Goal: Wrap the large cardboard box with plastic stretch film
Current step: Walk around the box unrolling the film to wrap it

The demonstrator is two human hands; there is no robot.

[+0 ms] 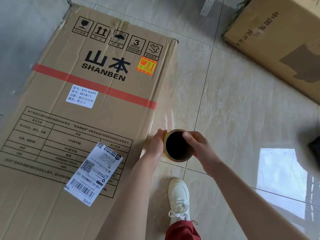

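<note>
- The large cardboard box (86,118) lay flat on the tiled floor (233,110), printed face up.
- The left hand (155,144) and right hand (199,148) clasped opposite sides of the stretch film roll (176,146), just beside the box's right edge, with the right thumb hooked over the core's rim.
- A glossy film sheet (168,118) ran toward that edge.
- The film looked thin, clingy and easily torn, so the stiff core seemed the safest hold. The box looked bulky and probably heavy.
</note>
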